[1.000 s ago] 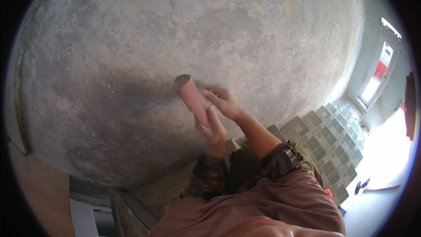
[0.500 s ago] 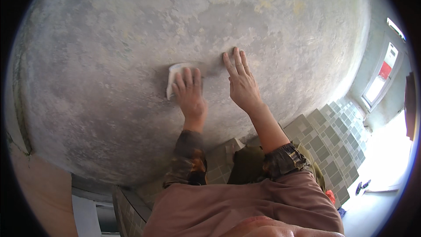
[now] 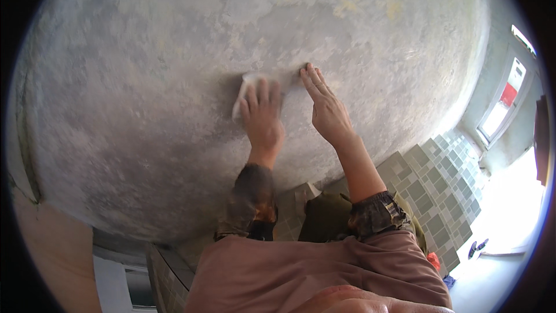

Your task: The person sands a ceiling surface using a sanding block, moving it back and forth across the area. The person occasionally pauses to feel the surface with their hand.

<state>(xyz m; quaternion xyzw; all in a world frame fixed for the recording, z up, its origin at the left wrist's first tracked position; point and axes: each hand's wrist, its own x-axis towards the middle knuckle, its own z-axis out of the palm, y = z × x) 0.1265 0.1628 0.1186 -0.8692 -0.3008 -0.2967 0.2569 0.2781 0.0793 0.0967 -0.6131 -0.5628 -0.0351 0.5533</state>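
A mottled grey plastered surface [image 3: 174,52] with pale and yellowish patches fills most of the view. My left hand [image 3: 265,117] presses a white sheet [image 3: 238,104] flat against it, the fingers laid over the sheet and smeared by motion. The sheet's far and left edges show; its underside is hidden, so its exact kind cannot be told. To the right, my right hand [image 3: 332,110] holds nothing. Its fingers are stretched out close together, and their tips rest on the plaster.
Grey-green tiles [image 3: 425,197] cover the area at lower right. A window [image 3: 503,101] and a bright opening [image 3: 512,203] lie on the far right. A red thing [image 3: 434,259] sits near my right side. At lower left are an orange-brown surface [image 3: 55,255] and a white panel [image 3: 112,284].
My left hand and the white sheet have slid to the right and slightly farther away. My right hand has shifted a little right, its fingers drawn closer together.
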